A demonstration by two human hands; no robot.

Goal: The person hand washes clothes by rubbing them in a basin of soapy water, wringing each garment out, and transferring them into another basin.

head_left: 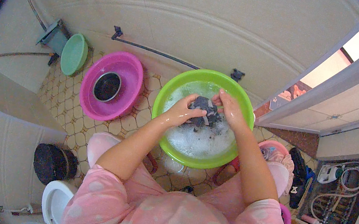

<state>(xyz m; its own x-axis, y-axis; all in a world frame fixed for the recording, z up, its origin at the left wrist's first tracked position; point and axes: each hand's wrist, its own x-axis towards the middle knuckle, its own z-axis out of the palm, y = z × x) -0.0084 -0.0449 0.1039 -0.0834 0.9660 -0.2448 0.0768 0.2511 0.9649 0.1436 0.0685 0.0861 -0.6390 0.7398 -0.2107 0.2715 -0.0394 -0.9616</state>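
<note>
A large lime-green plastic basin (175,157) stands on the floor between my knees, filled with foamy, sudsy water (191,144). Above the suds, my left hand (183,111) grips a bunched, wet dark grey cloth (202,106) with a lighter pattern. The thumb lies across the front of the bundle. My right hand (228,108) is at the cloth's right side, fingers apart and wet. Whether its fingertips touch the fabric is hard to tell. The cloth's lower part hangs at the foam.
Left of the basin is a pink basin (125,102) with a dark round pan (107,87) inside. A mint-green basin (73,54) leans farther left. A pink tub (276,146) with fabrics stands at right. A dark rail (154,51) runs along the wall behind.
</note>
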